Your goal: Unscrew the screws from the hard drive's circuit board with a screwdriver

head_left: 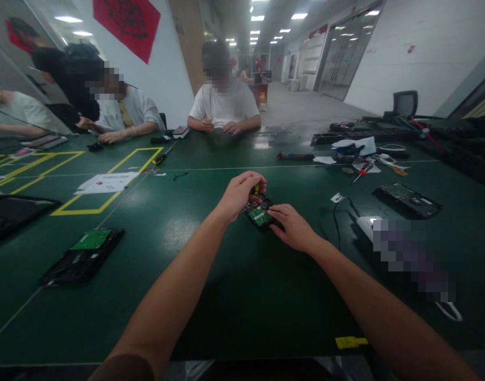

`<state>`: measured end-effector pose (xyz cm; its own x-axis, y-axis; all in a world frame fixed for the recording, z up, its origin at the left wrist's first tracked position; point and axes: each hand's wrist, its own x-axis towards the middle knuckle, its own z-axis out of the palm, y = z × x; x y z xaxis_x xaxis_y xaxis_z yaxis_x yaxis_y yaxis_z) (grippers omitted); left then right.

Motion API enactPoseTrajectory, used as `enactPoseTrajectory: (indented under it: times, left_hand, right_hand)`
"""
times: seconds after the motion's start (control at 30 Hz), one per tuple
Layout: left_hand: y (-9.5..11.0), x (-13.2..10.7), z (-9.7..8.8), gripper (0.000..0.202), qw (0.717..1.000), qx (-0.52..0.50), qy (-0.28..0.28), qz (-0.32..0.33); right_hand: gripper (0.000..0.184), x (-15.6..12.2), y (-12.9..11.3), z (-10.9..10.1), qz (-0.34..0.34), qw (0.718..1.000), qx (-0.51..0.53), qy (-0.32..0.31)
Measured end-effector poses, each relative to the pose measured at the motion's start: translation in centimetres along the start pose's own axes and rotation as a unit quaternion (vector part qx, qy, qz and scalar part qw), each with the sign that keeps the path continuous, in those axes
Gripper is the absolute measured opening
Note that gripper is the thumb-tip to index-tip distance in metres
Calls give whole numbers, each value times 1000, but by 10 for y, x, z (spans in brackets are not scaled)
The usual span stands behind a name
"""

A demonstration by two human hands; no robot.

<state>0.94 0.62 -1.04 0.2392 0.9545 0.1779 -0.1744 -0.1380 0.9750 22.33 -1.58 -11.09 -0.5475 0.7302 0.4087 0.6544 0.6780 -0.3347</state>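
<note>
- In the head view, a green worktop is marked with yellow outlines.
- A yellow-and-black tool is gripped in the left hand.
- The right hand is laid on the edge of a circuit-board unit; whether it is clamped cannot be told.
- The circuit-board unit is located between both hands, near the worktop's middle.
- Beyond, a white wall and ceiling lights are seen.

Left of the hands, tabletop lies open; right, a cable obstructs.
</note>
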Motion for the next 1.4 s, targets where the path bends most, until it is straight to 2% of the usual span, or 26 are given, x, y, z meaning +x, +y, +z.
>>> enactPoseTrajectory:
  times: [0.13,0.37,0.67,0.87,0.97,1.2,1.4]
  left_hand:
    - [-3,0,0,18,1000,22,0,9]
    - [-5,3,-6,25,994,96,33,41]
    - [-1,0,-1,17,1000,-1,22,-1]
    - [-4,3,-4,16,996,61,59,18]
    - [-3,3,-5,19,995,84,54,27]
    - [-3,2,-3,17,1000,13,-1,-2]
    - [-3,2,-2,18,999,39,30,12]
  right_hand:
    - [43,0,0,0,3,1000,1,-2]
    - [41,0,0,1,1,1000,-10,1]
    - [41,0,0,-1,-7,1000,0,0]
    - [40,0,0,0,-3,1000,-2,3]
    - [40,0,0,0,-6,1000,-9,2]
    - [40,0,1,1,-11,1000,-11,4]
    - [40,0,2,2,-9,1000,-6,8]
